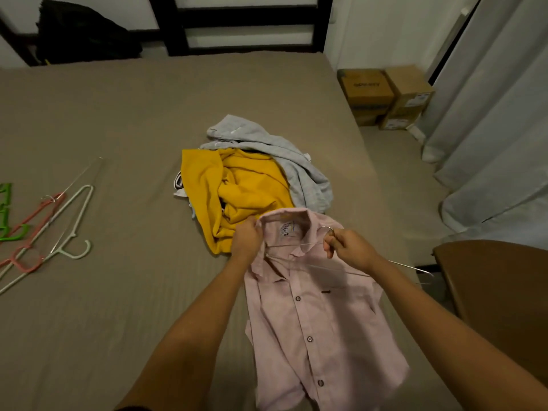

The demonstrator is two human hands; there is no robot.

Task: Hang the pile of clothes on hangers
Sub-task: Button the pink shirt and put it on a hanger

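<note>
head view. we log a pink shirt (314, 321) flat on the bed (118, 129), front up, right of ctr and close to us, collar pointing away. it's buttoned below the open neck.

left hand (247, 237) grips the collar's left side, fingers curled round the cloth. right hand (350, 247) pinches a wire hanger (409, 266) just under its hook, thumb & fingers closed tight on the wire. the hanger lies across the neck opening. its left end sits by the left hand at the collar, and we can't tell how far it's under the cloth. its right end sticks out past the right wrist.

rest of the pile is just beyond the shirt. a yellow top (237, 188) lies crumpled & touching the collar, w/ a grey top (296, 164) behind it and partly under it. a bit of white cloth (179, 185) pokes out at the yellow top's left edge.

spare hangers are far left on the bed, well apart from the pile: a white hanger (75, 221), a pink hanger (26, 229) and a green hanger (6, 215), overlapping.

bkgd: cardboard boxes (385, 93) on the floor by a pale curtain (489, 114), and a black bag (83, 34) at the far left corner.
</note>
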